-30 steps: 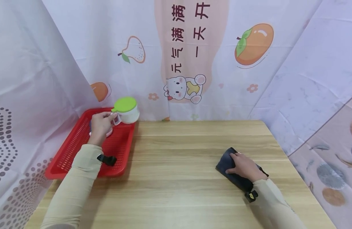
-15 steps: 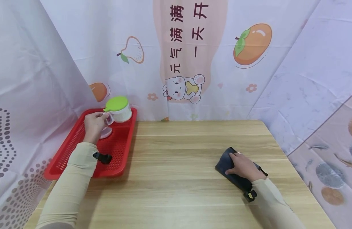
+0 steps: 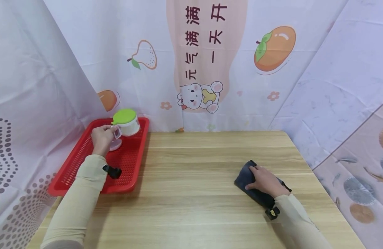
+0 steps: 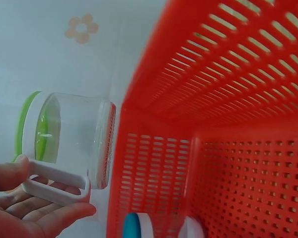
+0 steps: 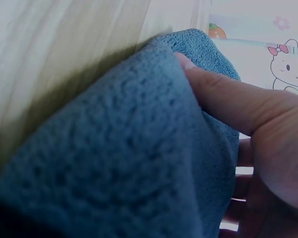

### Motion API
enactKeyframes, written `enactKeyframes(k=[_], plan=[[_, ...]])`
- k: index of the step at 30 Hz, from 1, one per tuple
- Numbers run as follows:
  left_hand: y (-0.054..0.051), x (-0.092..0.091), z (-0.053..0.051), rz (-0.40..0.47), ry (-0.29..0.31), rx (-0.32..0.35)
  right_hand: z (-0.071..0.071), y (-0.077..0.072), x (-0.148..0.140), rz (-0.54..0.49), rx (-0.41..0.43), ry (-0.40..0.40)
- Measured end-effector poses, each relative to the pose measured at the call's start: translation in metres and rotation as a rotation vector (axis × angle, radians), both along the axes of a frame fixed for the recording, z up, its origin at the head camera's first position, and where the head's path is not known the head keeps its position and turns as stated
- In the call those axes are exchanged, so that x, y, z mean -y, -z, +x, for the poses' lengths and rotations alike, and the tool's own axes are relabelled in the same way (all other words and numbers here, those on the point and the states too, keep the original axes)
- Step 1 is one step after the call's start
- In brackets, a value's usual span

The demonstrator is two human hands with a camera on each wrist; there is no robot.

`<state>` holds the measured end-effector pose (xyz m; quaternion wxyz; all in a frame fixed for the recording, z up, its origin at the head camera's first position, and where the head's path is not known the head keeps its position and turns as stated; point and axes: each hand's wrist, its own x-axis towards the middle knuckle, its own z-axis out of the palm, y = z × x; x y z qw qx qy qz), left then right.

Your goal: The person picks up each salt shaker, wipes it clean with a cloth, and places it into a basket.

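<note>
A clear seasoning jar (image 3: 130,129) with a green lid (image 3: 125,116) is at the far right corner of the red basket (image 3: 139,166). My left hand (image 3: 101,139) holds it by the white handle (image 4: 59,196); in the left wrist view the thumb lies on top of the handle, the other fingers beneath. Whether the jar touches the basket cannot be told. On the right side of the table, my right hand (image 3: 266,182) grips a dark blue cloth (image 3: 245,175). The right wrist view shows the thumb pressed against the fuzzy cloth (image 5: 124,139), with fingers partly hidden behind it.
Inside the basket, under the left hand, lies a white round object (image 3: 115,144), partly hidden; a teal and white edge (image 4: 134,227) shows in the left wrist view. The wooden table (image 3: 191,180) ends at a printed curtain (image 3: 210,69). Fabric hangs on both sides.
My left hand has carried the jar leftward over the basket, then lowered it a little. The right hand and the cloth have stayed in place.
</note>
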<state>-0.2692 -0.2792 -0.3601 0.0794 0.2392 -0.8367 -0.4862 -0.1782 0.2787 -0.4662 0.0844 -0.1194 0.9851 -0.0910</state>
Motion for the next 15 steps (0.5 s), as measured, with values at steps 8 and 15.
enactKeyframes(k=[8, 15], plan=[[0.009, 0.003, -0.003, -0.02, -0.004, 0.013, 0.0, -0.001, 0.001, 0.0, 0.019, 0.021], [0.019, 0.006, -0.009, -0.016, -0.015, 0.027, 0.0, -0.001, -0.001, -0.009, 0.02, 0.025]])
